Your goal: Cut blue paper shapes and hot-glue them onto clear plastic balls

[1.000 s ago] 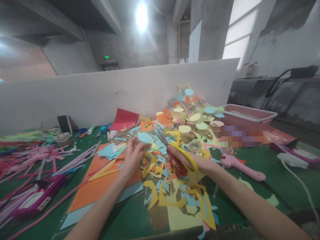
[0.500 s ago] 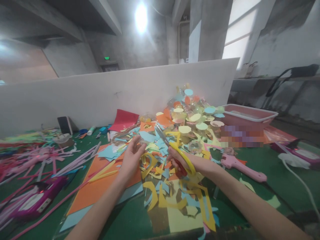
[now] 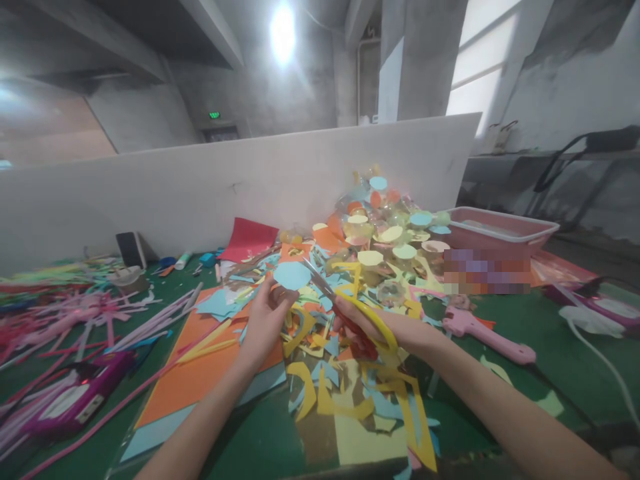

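My left hand (image 3: 265, 319) pinches a light blue paper disc (image 3: 292, 275) and holds it upright above the scrap pile. My right hand (image 3: 373, 328) grips yellow and red handled scissors (image 3: 350, 308), whose blades point up and left and meet the disc's right edge. Both hands hover over a litter of yellow, blue and orange paper offcuts (image 3: 345, 393) on the green table (image 3: 505, 333).
A heap of clear balls capped with coloured paper discs (image 3: 385, 227) rises behind the hands. A pink tub (image 3: 500, 230) and a pink glue gun (image 3: 480, 330) lie to the right. Orange sheets (image 3: 200, 367), pink strips (image 3: 65, 320) and a white partition (image 3: 225, 187) fill the left and back.
The left hand has lifted the blue disc up from the pile and turned it to face the camera. The scissors have shifted slightly left to its edge.
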A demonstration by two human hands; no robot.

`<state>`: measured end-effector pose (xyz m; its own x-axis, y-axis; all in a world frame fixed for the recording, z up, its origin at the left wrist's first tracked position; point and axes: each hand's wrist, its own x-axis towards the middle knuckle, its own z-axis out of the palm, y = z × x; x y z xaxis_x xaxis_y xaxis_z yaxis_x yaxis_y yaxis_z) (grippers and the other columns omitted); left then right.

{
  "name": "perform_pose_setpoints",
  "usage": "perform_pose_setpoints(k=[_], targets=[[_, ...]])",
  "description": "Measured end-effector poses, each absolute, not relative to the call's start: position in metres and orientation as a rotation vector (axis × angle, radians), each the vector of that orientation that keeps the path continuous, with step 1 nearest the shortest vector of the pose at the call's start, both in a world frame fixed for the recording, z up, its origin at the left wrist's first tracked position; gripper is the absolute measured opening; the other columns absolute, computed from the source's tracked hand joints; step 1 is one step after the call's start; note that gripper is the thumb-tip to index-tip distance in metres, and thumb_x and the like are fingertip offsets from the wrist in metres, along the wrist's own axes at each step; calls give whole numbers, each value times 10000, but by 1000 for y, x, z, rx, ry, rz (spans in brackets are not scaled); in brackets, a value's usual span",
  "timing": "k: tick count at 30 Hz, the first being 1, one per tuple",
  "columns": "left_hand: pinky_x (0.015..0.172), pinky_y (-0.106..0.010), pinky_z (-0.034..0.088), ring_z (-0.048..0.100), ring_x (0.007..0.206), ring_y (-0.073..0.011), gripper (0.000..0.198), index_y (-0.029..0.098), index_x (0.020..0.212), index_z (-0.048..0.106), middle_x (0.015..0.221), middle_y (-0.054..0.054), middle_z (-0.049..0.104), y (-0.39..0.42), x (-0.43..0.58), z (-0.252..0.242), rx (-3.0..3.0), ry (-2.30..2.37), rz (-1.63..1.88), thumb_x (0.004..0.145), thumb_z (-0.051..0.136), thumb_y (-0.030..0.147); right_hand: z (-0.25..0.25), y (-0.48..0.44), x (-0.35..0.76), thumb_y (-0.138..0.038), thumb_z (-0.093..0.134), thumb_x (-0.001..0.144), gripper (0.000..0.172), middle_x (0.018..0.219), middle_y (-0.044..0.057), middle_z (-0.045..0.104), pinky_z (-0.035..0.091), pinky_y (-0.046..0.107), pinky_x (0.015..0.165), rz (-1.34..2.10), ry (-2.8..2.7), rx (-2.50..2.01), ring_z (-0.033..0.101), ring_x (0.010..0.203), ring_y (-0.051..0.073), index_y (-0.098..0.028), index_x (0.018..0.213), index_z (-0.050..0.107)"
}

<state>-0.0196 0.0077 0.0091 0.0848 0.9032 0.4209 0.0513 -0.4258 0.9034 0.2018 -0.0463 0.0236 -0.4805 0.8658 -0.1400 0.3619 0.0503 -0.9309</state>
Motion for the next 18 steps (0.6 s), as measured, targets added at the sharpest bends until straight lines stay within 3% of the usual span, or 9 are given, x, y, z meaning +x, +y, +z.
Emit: perform_pose_setpoints(k=[7,14,18], targets=[[887,-319,473,632,1025,-207,352,222,1095,558,1083,-47,681,4,-17,12,1630,1010,1408,787,678,345,22,-46,199,-738,210,908,649,413,-23,435,445,319,547,1383,-1870,-1189,470,430,162,-218,794,580],[863,-308,475,634,944,-186,324,221,1081,576,1017,-34,677,8,-20,8,1644,983,1409,802,676,352,23,-38,197,-817,321,826,648,423,-44,396,368,266,371,1367,-1706,-1340,386,311,99,-216,610,436],[908,-328,474,625,1031,-202,318,230,1080,562,1081,-43,661,8,-20,5,1615,970,1424,804,679,336,25,-36,200,-792,320,846,618,445,-64,368,342,239,353,1344,-1693,-1278,350,331,84,-215,671,457]])
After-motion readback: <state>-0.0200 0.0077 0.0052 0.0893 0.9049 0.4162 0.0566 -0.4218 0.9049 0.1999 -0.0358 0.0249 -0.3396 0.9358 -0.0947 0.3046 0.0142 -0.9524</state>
